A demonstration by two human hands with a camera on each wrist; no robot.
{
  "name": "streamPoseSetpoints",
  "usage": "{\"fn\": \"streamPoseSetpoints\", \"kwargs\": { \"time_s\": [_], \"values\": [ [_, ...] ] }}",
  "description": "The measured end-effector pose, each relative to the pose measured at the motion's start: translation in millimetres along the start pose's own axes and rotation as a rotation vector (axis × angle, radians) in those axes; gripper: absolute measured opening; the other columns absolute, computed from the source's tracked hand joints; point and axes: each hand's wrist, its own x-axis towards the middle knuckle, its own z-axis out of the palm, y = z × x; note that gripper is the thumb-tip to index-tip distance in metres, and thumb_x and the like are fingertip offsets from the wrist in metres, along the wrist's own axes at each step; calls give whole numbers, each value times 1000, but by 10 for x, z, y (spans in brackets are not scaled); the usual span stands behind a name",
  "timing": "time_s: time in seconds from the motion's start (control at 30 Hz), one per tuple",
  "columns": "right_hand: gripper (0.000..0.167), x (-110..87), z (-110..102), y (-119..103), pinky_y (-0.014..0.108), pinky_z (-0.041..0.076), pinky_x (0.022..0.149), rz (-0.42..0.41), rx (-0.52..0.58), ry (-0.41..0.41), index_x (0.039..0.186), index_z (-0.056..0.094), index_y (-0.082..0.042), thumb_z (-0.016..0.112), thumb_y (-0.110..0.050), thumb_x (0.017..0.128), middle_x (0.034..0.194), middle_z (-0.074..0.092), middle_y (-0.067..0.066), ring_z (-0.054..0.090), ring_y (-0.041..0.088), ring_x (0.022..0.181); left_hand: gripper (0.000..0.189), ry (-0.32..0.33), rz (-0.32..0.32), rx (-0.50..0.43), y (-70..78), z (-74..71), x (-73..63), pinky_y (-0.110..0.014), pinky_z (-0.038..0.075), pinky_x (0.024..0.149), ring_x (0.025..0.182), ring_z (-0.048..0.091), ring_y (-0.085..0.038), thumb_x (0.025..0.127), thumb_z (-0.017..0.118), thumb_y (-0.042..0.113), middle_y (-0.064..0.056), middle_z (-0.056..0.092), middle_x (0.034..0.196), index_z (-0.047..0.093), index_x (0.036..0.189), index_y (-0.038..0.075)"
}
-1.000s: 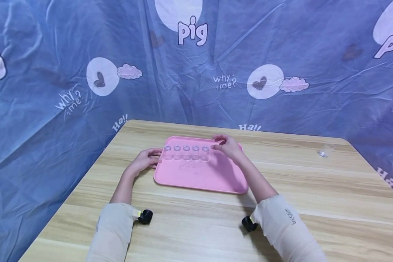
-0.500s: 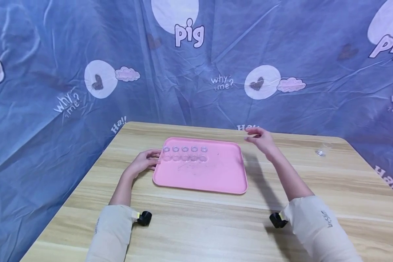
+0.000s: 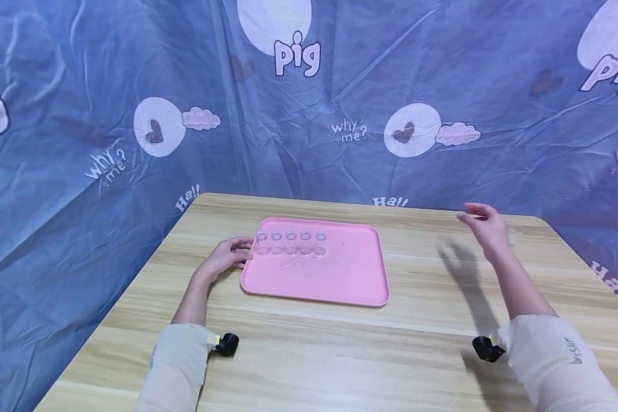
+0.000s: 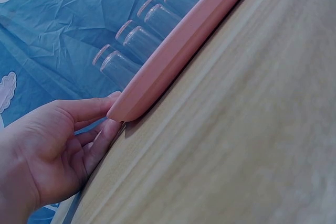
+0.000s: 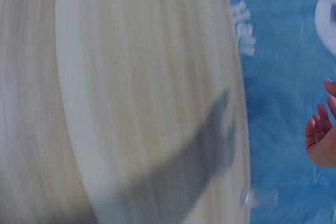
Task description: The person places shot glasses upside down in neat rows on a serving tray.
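A pink tray [image 3: 340, 277] lies on the wooden table, with a row of several small clear cups [image 3: 291, 243] standing upright along its back left part. My left hand [image 3: 225, 254] pinches the tray's left rim; the left wrist view shows thumb and fingers of that hand [image 4: 58, 153] at the tray's corner, close by the nearest clear cup [image 4: 116, 69]. Over the table's right side my right hand [image 3: 486, 229] hangs in the air, fingers loosely bent, holding nothing. Another clear cup [image 3: 514, 233] stands just beyond it, partly covered by the hand.
Behind the wooden table [image 3: 309, 355] hangs a blue printed cloth [image 3: 298, 137], close to the table's back edge. A black wrist camera [image 3: 228, 344] is strapped at the left sleeve and another black camera [image 3: 488, 349] at the right sleeve.
My right hand has moved right, from above the tray beside the row of cups to near the lone cup at the far right. The left hand has stayed at the tray's rim.
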Motion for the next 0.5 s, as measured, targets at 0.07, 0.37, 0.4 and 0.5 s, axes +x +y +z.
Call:
{"fn": "streamPoseSetpoints", "kwargs": {
  "time_s": [0.07, 0.37, 0.4, 0.5],
  "values": [
    [23, 0, -129, 78, 6, 39, 59, 22, 18, 42, 88, 56, -36, 64, -15, 85, 86, 52, -20, 46, -3, 78, 52, 0, 2, 2, -2, -2, 1, -28, 55, 69, 83, 58, -13, 87, 58, 0, -29, 45, 121, 37, 133, -11],
    [17, -55, -550, 405, 4, 39, 58, 181, 102, 160, 88, 56, -33, 66, -19, 84, 80, 52, -22, 48, -7, 70, 51, 6, 2, 8, -22, -9, 10, -28, 55, 68, 82, 59, -13, 86, 57, -2, -30, 46, 121, 37, 133, -11],
    [17, -61, -579, 434, 4, 38, 59, 196, 112, 183, 87, 57, -33, 66, -18, 84, 79, 53, -23, 47, -6, 71, 51, 7, 2, 8, -24, -7, 11, -28, 55, 68, 82, 58, -13, 86, 57, -2, -30, 46, 121, 37, 133, -11],
    [18, -71, -650, 514, 3, 36, 61, 259, 185, 253, 86, 59, -30, 69, -15, 82, 78, 53, -21, 46, -4, 72, 52, 5, 4, 7, -24, 1, 15, -28, 55, 69, 83, 58, -13, 86, 57, -1, -29, 46, 121, 37, 133, -11]
  ]
}}
